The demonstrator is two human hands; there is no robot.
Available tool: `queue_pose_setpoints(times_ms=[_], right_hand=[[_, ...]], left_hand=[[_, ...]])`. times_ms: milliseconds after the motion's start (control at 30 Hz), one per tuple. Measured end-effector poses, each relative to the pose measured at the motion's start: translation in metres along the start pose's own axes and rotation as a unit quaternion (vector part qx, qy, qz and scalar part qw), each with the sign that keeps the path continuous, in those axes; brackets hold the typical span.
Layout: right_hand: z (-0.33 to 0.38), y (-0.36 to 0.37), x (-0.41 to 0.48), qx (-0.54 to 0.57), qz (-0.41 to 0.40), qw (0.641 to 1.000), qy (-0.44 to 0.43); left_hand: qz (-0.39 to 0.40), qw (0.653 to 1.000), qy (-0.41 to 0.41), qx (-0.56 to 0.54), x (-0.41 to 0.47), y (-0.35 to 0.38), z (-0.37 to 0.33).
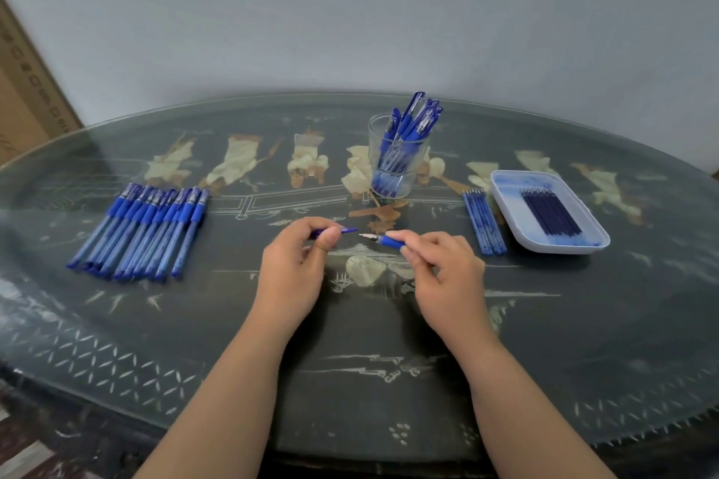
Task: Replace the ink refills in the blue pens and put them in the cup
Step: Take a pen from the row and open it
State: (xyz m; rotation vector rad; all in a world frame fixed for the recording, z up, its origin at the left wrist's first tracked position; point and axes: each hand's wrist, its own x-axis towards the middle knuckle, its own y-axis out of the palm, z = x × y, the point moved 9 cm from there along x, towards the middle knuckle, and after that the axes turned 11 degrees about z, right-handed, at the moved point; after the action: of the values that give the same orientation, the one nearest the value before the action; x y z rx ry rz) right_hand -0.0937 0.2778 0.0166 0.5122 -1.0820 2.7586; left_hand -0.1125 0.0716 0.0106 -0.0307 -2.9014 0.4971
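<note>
One cup (374, 152), one tray (560, 247), two hands (292, 264) (447, 270)

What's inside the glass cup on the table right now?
The glass cup holds a bunch of blue pens standing on end, tops leaning right above the rim. They overlap, so their count and anything beneath them cannot be seen.
</note>
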Motion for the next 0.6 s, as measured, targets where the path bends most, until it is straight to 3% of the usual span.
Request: queue_pose_setpoints(times_ms=[100,233,400,600], right_hand=[[0.003,0.000,-0.001,-0.007,0.004,1.000,0.011],[-0.001,0.001,-0.001,-0.031,0.002,0.999,0.028],[0.000,0.005,-0.001,-0.061,0.018,0.997,0.036],[-0.001,0.009,0.000,-0.060,0.037,0.997,0.037]], left_hand=[[-0.009,1.000,0.021,0.011,0.000,0.001,-0.004],[-0.012,0.989,0.077,0.129,0.001,0.006,-0.011],[0.035,0.970,0.032,0.236,0.008,0.019,0.004],[0.043,0.969,0.028,0.241,0.009,0.021,0.006]])
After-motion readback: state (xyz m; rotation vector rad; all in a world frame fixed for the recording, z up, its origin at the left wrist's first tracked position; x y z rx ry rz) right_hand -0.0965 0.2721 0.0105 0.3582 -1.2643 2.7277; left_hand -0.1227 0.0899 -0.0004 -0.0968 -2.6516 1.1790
